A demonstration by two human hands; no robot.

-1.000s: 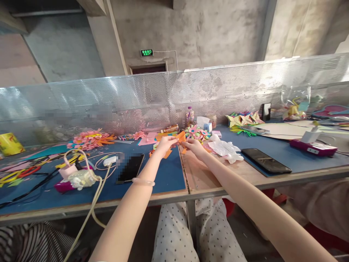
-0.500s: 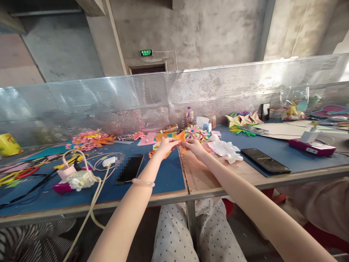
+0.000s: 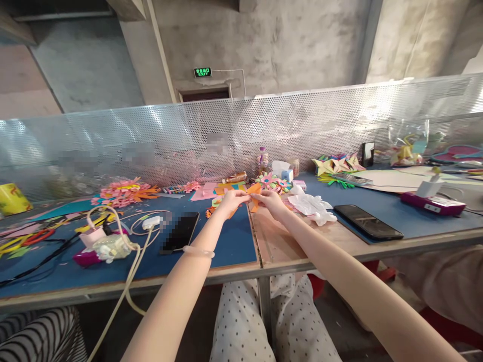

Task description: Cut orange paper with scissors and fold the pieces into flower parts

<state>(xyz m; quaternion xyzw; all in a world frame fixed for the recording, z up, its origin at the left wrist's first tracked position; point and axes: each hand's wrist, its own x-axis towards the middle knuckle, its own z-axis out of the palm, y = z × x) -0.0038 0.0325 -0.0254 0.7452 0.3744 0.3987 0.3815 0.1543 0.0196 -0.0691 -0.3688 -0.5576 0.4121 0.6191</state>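
An orange piece of folded paper is held between my two hands, a little above the table. My left hand pinches its left side with the fingers closed. On its right side, my right hand also grips it with closed fingers. One strip of the orange paper hangs down between the hands. Just left of my left hand, orange paper pieces lie on the blue mat, partly hidden by the hand. Behind the hands sits a pink and green paper flower.
A black phone lies at right, near crumpled white tissue. Another phone and a white charger cable are at left. Pink paper flowers and bottles stand toward the perforated metal screen.
The orange paper has turned between my fingers: its raised peak is now lower and wider, and a strip hangs below. Both hands keep their grip. At lower left, a striped-clothed leg has shifted.
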